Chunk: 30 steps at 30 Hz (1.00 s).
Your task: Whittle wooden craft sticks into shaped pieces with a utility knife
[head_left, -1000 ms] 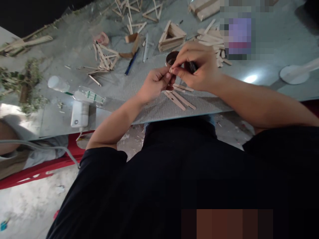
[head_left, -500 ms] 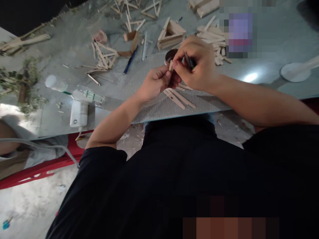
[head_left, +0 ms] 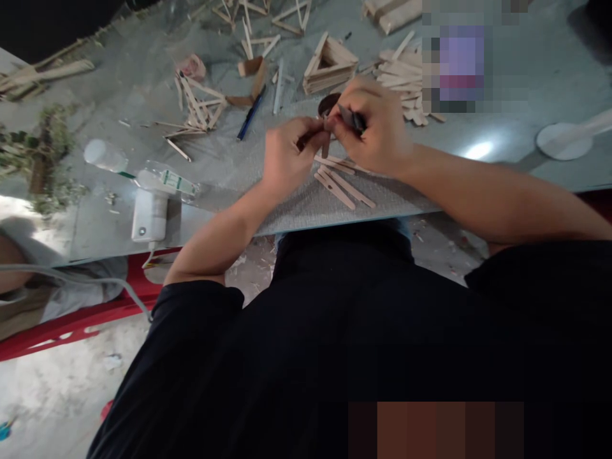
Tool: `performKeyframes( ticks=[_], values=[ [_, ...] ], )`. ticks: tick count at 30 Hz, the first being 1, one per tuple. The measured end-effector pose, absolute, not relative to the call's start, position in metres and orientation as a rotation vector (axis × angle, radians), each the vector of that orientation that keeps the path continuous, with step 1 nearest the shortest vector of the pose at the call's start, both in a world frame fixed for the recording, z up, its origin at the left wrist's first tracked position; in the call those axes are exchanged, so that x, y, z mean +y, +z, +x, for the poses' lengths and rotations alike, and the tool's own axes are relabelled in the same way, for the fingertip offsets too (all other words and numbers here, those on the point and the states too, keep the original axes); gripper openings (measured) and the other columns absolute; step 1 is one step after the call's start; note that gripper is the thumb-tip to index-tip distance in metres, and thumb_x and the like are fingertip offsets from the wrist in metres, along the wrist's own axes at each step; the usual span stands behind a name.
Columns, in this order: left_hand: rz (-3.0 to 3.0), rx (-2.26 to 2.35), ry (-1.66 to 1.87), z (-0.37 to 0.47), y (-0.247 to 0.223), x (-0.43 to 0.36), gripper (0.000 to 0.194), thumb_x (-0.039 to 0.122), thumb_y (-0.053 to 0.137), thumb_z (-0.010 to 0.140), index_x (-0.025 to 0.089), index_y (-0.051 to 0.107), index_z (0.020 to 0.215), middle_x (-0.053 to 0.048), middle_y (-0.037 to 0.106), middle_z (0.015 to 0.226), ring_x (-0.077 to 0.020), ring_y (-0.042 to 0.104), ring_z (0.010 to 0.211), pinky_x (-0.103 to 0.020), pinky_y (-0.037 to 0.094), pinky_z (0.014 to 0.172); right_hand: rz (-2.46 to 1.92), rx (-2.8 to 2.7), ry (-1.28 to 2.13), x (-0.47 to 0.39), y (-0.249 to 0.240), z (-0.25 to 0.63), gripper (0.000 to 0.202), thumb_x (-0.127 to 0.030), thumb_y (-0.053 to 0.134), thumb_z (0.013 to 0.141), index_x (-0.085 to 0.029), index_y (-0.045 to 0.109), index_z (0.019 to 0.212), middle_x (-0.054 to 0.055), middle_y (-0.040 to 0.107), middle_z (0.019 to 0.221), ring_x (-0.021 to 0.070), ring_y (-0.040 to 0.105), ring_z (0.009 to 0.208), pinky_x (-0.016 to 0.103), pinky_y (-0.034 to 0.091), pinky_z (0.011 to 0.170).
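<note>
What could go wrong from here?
1. Cut or jab: the right hand holds a dark tool, possibly bladed, close to the left hand's fingertips; a slip might catch them.
2. Lost pieces: the loose flat sticks lie near the front edge of the table, so a forearm could brush them off.
3. Snag: a cable hangs from the white box at that edge; a tug may drag it down.

Grey tabletop [head_left: 554,89], glare [head_left: 479,150], red chair [head_left: 138,271], littered floor [head_left: 62,389]

Matt wood on a glossy surface [head_left: 509,124]
The popsicle sticks [head_left: 350,187] look bare and smooth; the bottle [head_left: 167,179] is clear, shiny plastic, the shirt [head_left: 335,319] matt cloth.
</note>
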<state>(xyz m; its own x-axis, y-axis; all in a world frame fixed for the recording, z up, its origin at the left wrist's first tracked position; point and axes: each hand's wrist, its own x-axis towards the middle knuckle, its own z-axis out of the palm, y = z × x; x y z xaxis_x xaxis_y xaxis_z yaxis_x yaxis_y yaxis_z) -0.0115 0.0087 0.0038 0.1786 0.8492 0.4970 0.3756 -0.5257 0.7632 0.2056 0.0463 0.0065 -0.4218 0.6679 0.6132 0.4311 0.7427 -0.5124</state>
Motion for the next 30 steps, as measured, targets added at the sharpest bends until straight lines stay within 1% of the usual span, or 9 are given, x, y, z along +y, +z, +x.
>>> performKeyframes(
  ticks=[2, 5, 8, 12, 17, 20, 23, 27, 30],
  values=[
    [2.015, 1.168, 1.303, -0.012, 0.008, 0.006, 0.02, 0.034, 0.069, 0.108, 0.028, 0.082, 0.094, -0.001, 0.074, 0.083, -0.0169, 0.062, 0.076, -0.038, 0.047, 0.078, -0.836, -2.071, 0.407, 0.044, 0.009, 0.205, 0.032, -0.067, 0.059, 0.106, -0.036, 0.064, 0.101, 0.005, 0.071, 0.113, 0.0291, 0.065, 0.109, 0.052, 0.056, 0.101],
    [2.018, 1.194, 1.276, -0.017, 0.007, 0.014, 0.021, 0.039, 0.066, 0.109, 0.03, 0.083, 0.1, -0.002, 0.075, 0.089, -0.0195, 0.065, 0.084, -0.039, 0.05, 0.087, -0.851, -2.052, 0.44, 0.042, 0.012, 0.205, 0.029, -0.068, 0.057, 0.105, -0.041, 0.067, 0.102, 0.004, 0.072, 0.115, 0.0306, 0.064, 0.111, 0.053, 0.054, 0.102],
    [1.976, 1.223, 1.305, -0.026, -0.001, 0.03, 0.021, 0.048, 0.068, 0.107, 0.034, 0.083, 0.101, -0.002, 0.075, 0.09, -0.0217, 0.064, 0.082, -0.042, 0.049, 0.086, -0.92, -2.059, 0.457, 0.044, 0.011, 0.205, 0.034, -0.078, 0.058, 0.099, -0.046, 0.069, 0.103, 0.002, 0.074, 0.114, 0.0323, 0.061, 0.11, 0.054, 0.053, 0.101],
    [1.975, 1.252, 1.284, -0.039, -0.015, 0.052, 0.032, 0.06, 0.069, 0.106, 0.032, 0.077, 0.094, 0.0, 0.071, 0.083, -0.0188, 0.054, 0.077, -0.04, 0.048, 0.084, -0.936, -2.074, 0.477, 0.051, 0.004, 0.202, 0.042, -0.084, 0.062, 0.091, -0.044, 0.072, 0.1, 0.002, 0.076, 0.109, 0.0325, 0.06, 0.104, 0.054, 0.05, 0.096],
    [1.975, 1.271, 1.255, -0.046, -0.031, 0.07, 0.018, 0.045, 0.071, 0.106, 0.032, 0.075, 0.094, 0.005, 0.072, 0.082, -0.0153, 0.05, 0.075, -0.036, 0.046, 0.083, -0.923, -2.114, 0.353, 0.055, 0.0, 0.204, 0.041, -0.075, 0.058, 0.099, -0.036, 0.071, 0.096, 0.009, 0.074, 0.109, 0.0319, 0.064, 0.098, 0.053, 0.05, 0.09],
    [1.932, 1.316, 1.31, -0.045, -0.039, 0.075, 0.022, 0.049, 0.066, 0.106, 0.036, 0.072, 0.089, 0.005, 0.072, 0.079, -0.0187, 0.053, 0.072, -0.04, 0.046, 0.081, -0.921, -2.103, 0.275, 0.056, 0.002, 0.206, 0.037, -0.067, 0.058, 0.102, -0.032, 0.068, 0.093, 0.011, 0.072, 0.101, 0.0302, 0.065, 0.094, 0.05, 0.05, 0.085],
    [1.895, 1.274, 1.312, -0.043, -0.041, 0.074, 0.025, 0.053, 0.066, 0.106, 0.036, 0.066, 0.089, 0.004, 0.07, 0.078, -0.0181, 0.054, 0.074, -0.04, 0.047, 0.082, -0.911, -2.097, 0.249, 0.057, 0.002, 0.207, 0.032, -0.061, 0.058, 0.102, -0.032, 0.065, 0.09, 0.011, 0.072, 0.097, 0.0297, 0.066, 0.095, 0.048, 0.049, 0.083],
    [1.837, 1.2, 1.301, -0.041, -0.041, 0.068, 0.024, 0.056, 0.063, 0.106, 0.035, 0.06, 0.093, 0.004, 0.065, 0.073, -0.0166, 0.054, 0.075, -0.039, 0.049, 0.082, -0.912, -2.082, 0.261, 0.06, 0.001, 0.207, 0.032, -0.063, 0.06, 0.099, -0.033, 0.065, 0.088, 0.009, 0.073, 0.096, 0.029, 0.065, 0.092, 0.048, 0.047, 0.083],
    [1.804, 1.191, 1.28, -0.04, -0.043, 0.066, 0.026, 0.058, 0.06, 0.108, 0.036, 0.06, 0.094, 0.004, 0.067, 0.074, -0.0161, 0.057, 0.071, -0.04, 0.051, 0.078, -0.932, -2.079, 0.275, 0.063, -0.001, 0.206, 0.035, -0.068, 0.059, 0.097, -0.034, 0.066, 0.089, 0.009, 0.074, 0.098, 0.0287, 0.065, 0.092, 0.048, 0.046, 0.083]
  ],
)
